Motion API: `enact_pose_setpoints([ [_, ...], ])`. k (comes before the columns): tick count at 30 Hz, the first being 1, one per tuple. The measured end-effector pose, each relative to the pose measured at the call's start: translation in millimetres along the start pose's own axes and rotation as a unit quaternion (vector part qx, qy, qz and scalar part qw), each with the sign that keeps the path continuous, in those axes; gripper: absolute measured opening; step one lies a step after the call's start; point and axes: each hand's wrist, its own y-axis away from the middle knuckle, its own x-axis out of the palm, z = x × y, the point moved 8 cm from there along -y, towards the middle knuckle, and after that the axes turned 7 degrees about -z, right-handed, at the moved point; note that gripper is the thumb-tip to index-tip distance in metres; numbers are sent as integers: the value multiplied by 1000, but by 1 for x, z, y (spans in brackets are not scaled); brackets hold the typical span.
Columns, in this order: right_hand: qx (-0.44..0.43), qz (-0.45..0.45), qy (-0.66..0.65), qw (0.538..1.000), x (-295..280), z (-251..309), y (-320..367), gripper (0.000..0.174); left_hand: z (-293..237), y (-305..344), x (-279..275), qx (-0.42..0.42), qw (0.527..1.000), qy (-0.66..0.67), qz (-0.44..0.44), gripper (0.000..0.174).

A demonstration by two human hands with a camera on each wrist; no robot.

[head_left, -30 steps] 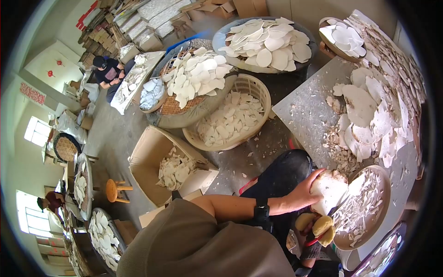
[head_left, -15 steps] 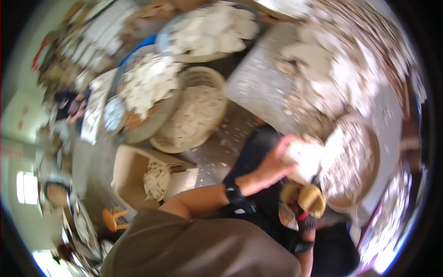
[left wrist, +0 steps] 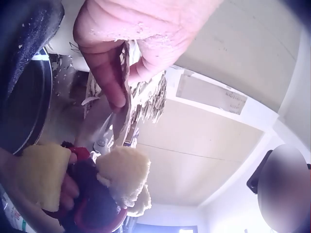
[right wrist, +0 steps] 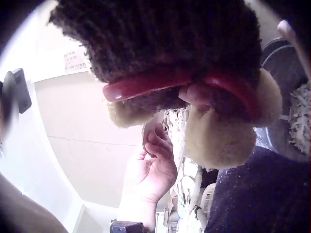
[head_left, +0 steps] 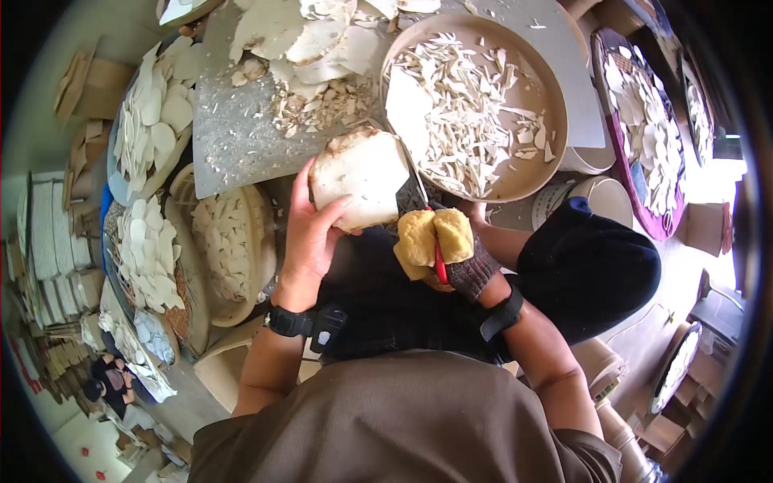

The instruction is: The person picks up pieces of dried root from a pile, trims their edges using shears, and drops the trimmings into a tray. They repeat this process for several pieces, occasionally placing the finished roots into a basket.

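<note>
My bare left hand (head_left: pixel 310 233) pinches a broad flat pale slice (head_left: pixel 360 181) with a rough brown edge, thumb on its near face. In the left wrist view this slice (left wrist: pixel 122 116) appears edge-on between thumb and fingers. A dark knit glove covers my right hand (head_left: pixel 473 272), which grips red-handled scissors (head_left: pixel 440 264) wrapped in yellow sponge pads (head_left: pixel 417 238). Their blade (head_left: pixel 420 183) lies along the slice's right edge. In the right wrist view the red handles (right wrist: pixel 146 86) loop around the gloved fingers. A smooth pale piece (head_left: pixel 408 113) lies just beyond the blade, at the pan's rim.
A round tan pan (head_left: pixel 555 105) holds many pale slivers ahead of my right hand. Crumbs and larger slices lie on the grey table (head_left: pixel 221 153). Baskets of pale slices (head_left: pixel 149 249) stand at left, another purple-rimmed tray (head_left: pixel 664 219) at right. A person (head_left: pixel 113 382) sits far left.
The head view has swung right, bringing both hands and the pan toward the middle. My left hand still holds the slice, and my right hand still grips the scissors beside it.
</note>
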Motion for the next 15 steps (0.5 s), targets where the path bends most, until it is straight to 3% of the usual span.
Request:
enact_pose_setpoints([
  [6,3,18,-44,999,1,17,-3,26,-6,-9,0,0,999,-25,28,73],
  [11,149,22,-233,961,5,-9,-1,33,-11,-8,3,-40,995,-58,74,73],
  [13,116,32,-172,978,6,-8,2,34,-11,-10,0,-32,997,-36,62,72],
  [15,19,66,-13,998,11,-5,7,38,-10,-16,-10,-6,1000,3,28,69],
])
